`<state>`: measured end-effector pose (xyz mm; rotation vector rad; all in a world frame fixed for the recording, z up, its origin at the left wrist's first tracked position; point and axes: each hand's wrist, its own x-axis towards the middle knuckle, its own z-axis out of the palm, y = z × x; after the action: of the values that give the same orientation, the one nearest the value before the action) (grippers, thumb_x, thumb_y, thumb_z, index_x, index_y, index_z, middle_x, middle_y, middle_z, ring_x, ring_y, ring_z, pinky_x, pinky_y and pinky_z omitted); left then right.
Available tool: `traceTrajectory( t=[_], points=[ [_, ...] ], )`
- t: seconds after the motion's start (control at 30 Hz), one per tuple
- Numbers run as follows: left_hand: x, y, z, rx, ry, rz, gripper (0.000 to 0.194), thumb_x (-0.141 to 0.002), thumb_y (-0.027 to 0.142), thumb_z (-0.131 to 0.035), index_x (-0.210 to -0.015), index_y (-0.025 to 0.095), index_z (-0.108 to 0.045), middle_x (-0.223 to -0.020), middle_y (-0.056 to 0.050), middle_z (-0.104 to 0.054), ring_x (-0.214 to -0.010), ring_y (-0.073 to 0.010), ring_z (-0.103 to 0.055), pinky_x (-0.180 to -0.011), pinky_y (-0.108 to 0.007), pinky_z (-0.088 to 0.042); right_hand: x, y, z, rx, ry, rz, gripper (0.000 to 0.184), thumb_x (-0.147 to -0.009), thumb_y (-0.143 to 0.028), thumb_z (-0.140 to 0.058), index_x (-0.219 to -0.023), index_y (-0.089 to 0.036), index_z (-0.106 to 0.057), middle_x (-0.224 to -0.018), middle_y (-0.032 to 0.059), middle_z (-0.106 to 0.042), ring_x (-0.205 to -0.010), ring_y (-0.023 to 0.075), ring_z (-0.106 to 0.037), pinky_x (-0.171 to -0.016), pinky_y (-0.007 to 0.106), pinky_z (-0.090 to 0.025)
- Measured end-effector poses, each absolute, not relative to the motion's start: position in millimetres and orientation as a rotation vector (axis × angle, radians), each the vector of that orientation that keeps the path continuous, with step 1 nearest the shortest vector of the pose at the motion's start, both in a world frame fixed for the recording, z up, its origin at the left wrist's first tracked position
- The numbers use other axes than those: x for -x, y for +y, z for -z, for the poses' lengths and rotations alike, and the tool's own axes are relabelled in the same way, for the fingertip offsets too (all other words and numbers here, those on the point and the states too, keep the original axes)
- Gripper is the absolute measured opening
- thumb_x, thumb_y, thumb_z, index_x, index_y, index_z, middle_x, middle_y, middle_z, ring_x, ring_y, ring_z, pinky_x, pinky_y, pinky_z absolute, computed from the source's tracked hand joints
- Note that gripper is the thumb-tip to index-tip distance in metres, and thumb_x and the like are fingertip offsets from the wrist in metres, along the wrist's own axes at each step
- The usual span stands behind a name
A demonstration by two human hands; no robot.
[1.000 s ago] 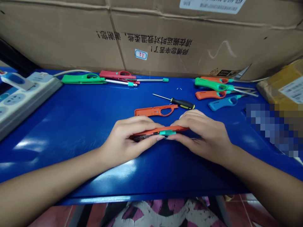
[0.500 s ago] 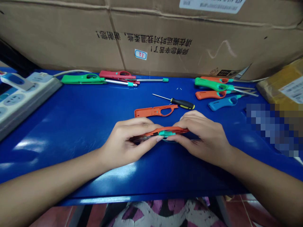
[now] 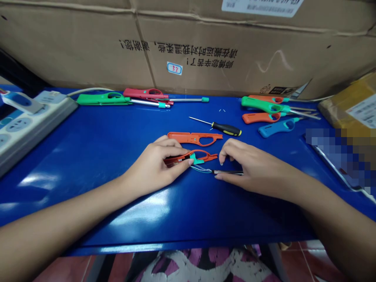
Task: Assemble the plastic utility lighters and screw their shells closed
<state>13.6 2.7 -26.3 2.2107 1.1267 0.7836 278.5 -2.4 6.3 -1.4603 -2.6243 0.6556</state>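
Note:
My left hand (image 3: pixel 158 162) is closed on an orange lighter shell half (image 3: pixel 205 157), pinching it near its left end. A green trigger (image 3: pixel 196 159) sits in the shell by my left thumb tip. Thin wires (image 3: pixel 201 169) run out of the shell to a metal lighter tube (image 3: pixel 227 172). My right hand (image 3: pixel 249 162) is open beside the tube, thumb and index finger apart, with the thumb along the tube's near side. The tube's right end is hidden by that hand. Just beyond my left hand lies another orange shell half (image 3: pixel 188 138), inner side up.
A screwdriver (image 3: pixel 226 128) lies past the shell halves. Green (image 3: pixel 100 98) and red lighters (image 3: pixel 143 93) lie at back left. Several lighters, one blue (image 3: pixel 276 127), lie at back right. A power strip (image 3: pixel 35 113) is at left; a cardboard box (image 3: pixel 188 43) stands behind.
My right hand has let go of the orange shell half and moved slightly right, its fingers parting. The metal tube and wires now show. The shell in my left hand has shifted left.

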Motion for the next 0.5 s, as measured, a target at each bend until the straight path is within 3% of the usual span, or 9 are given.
traceTrajectory(
  t=[0.2, 0.5],
  points=[
    [-13.8, 4.1, 29.0, -2.228, 1.078, -0.817, 0.032, -0.093, 0.030, -0.066, -0.123, 0.021, -0.072, -0.108, -0.009, -0.072, -0.097, -0.0211, -0.065, -0.087, -0.034, -0.052, -279.7, -0.1, -1.3, 1.306, -2.642, -0.652, 0.007, -0.097, -0.026, -0.058, -0.091, -0.022, -0.058, -0.093, 0.0023, -0.065, -0.088, 0.0195, -0.061, -0.077, 0.034, -0.046],
    [-10.6, 6.7, 31.6, -2.355, 1.064, -0.731, 0.033, -0.097, 0.028, -0.059, -0.125, 0.017, -0.072, -0.102, -0.009, -0.064, -0.095, -0.0218, -0.059, -0.087, -0.040, -0.050, -279.5, 3.5, 1.1, 1.233, -2.570, -0.488, 0.008, -0.098, -0.021, -0.054, -0.098, -0.023, -0.062, -0.101, 0.0024, -0.069, -0.095, 0.0192, -0.064, -0.083, 0.034, -0.048]
  ],
)
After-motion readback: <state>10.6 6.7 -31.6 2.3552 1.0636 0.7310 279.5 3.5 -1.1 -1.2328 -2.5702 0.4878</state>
